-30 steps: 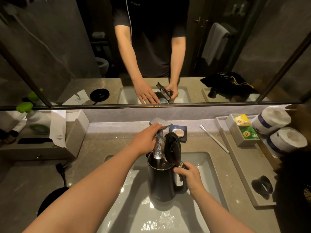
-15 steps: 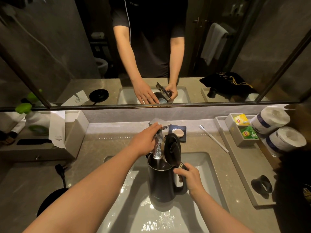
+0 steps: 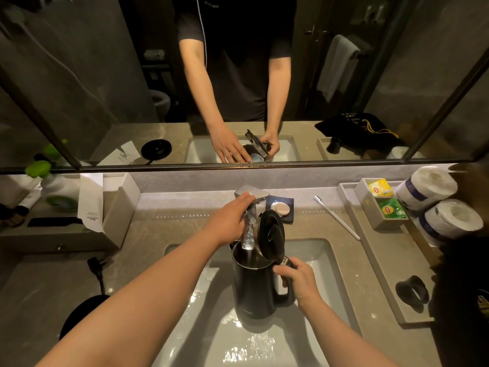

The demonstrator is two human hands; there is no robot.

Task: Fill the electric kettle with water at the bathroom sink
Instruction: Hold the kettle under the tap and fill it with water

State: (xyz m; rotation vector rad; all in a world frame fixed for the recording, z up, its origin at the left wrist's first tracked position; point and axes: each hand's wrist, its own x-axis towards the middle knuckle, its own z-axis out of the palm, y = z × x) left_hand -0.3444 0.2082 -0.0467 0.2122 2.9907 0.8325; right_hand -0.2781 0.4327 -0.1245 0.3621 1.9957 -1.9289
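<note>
A dark electric kettle (image 3: pixel 255 290) stands in the white sink basin (image 3: pixel 320 263) with its lid (image 3: pixel 271 233) hinged up. My right hand (image 3: pixel 297 280) grips the kettle's handle. The chrome faucet (image 3: pixel 252 205) hangs over the kettle's mouth and a stream of water runs from it into the kettle. My left hand (image 3: pixel 229 221) rests on the faucet, fingers on its flat lever handle. Water glistens on the basin floor in front of the kettle.
The kettle's black base (image 3: pixel 82 316) and plug (image 3: pixel 96 266) lie on the left counter. A soap dish (image 3: pixel 281 207) and toothbrush (image 3: pixel 337 217) sit behind the sink. A tray (image 3: pixel 378 263) at right holds tea bags (image 3: pixel 390 207) and a black holder (image 3: pixel 411 291), beside toilet rolls (image 3: pixel 449 219). A mirror spans the wall.
</note>
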